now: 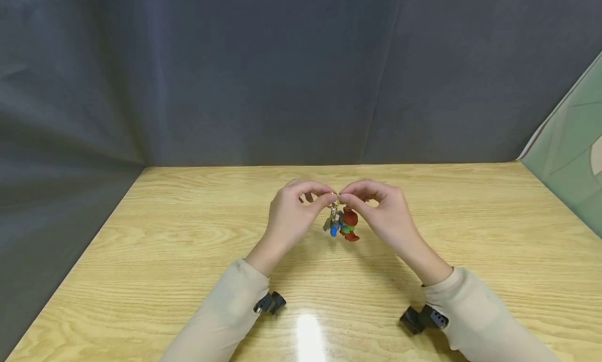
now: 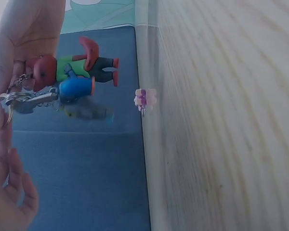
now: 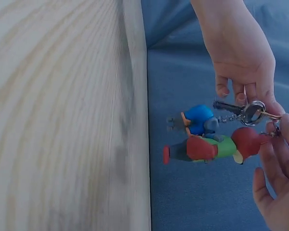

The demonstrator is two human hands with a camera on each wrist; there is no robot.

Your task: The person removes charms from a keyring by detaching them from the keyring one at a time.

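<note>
Both hands work one key ring above mid-table: left hand point(image 1: 292, 211) and right hand point(image 1: 383, 213) meet fingertip to fingertip, each pinching the ring point(image 3: 254, 111) from its own side, other fingers curled in. Bunch hangs clear of the wooden table point(image 1: 188, 236), not touching it. Near to far: two beige sleeves point(image 1: 226, 310) with a black wrist camera point(image 1: 270, 303) on each, then the hands, then the bunch between them, then the table's far edge and the grey cloth backdrop point(image 1: 263, 74). Step in hand, as I read it: working the ring itself, prying a coil or sliding a piece along it; can't tell on or off. Next move likely needs one hand to steady the ring while the other thumbnail opens the coil, keeping the hanging figures from swinging. Count: one ring, one key point(image 3: 227, 106) that I can see, two figure charms, a red-headed figure point(image 3: 212, 147) in a green top and a smaller blue figure point(image 3: 198, 119), each on a short chain. More keys could be hidden behind the fingers.
</note>
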